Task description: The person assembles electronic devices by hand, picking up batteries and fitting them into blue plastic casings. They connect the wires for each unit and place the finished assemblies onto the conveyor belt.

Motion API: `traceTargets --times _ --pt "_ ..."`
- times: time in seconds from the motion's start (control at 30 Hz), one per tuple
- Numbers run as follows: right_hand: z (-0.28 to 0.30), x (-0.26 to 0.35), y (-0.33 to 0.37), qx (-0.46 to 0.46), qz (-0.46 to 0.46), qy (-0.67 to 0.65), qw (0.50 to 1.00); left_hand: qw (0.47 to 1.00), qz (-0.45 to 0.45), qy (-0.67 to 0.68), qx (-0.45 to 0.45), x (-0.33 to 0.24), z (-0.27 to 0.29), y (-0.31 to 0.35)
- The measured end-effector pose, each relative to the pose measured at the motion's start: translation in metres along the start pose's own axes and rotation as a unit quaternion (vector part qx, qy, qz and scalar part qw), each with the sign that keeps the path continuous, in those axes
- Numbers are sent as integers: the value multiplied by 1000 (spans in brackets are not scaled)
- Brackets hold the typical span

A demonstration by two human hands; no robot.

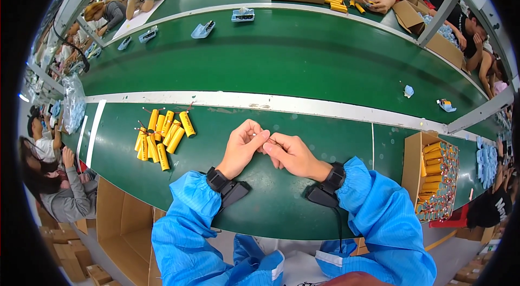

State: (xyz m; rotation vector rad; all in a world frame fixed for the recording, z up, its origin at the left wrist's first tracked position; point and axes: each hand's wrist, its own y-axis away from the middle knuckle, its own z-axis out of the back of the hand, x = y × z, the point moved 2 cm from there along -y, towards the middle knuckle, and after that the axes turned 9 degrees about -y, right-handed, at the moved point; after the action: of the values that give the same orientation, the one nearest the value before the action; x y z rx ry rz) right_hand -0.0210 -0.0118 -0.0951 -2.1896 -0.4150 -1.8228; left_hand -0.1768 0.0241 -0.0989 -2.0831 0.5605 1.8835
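Both hands meet midway between the left and right ends of the green workbench. The left hand has thumb and forefinger pinched nearly closed on a tiny pale-tipped piece. The right hand curls its fingers against the left fingertips; what it grips, I cannot tell.

Roughly eleven yellow cylindrical battery cells with thin leads are heaped toward the workbench's far left corner, their dark printing too small to read. Two white strips run near the left edge. By the right end, one open cardboard box holds many more cells, uncountable here. Past the far edge, four blue plastic shells sit along the far side of a green conveyor belt.
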Motion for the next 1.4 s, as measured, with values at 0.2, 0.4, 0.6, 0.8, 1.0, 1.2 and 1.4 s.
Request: traceTargets --times 0.2,0.4,0.6,0.8,1.0,1.2,1.4 --pt "1 1 0 24 -14 22 999 1000 -2 3 -2 1 1 0" --pt "0 -2 0 -2 -2 2 1000 1000 8 26 -1 1 1 1" --pt "3 1 -3 -23 -5 -100 995 999 -18 -39 -6 -8 4 -1" --pt "32 18 -10 -71 -33 -222 972 990 1 -127 64 -46 4 -39" --pt "74 5 -24 -175 -3 -329 928 912 -35 -409 -1 -90 36 -160" --pt "68 10 -35 -159 -1 -292 943 679 43 -615 -398 -74 143 -271" --pt "61 3 -37 -141 -41 -291 945 662 139 -584 -448 -33 210 -285"
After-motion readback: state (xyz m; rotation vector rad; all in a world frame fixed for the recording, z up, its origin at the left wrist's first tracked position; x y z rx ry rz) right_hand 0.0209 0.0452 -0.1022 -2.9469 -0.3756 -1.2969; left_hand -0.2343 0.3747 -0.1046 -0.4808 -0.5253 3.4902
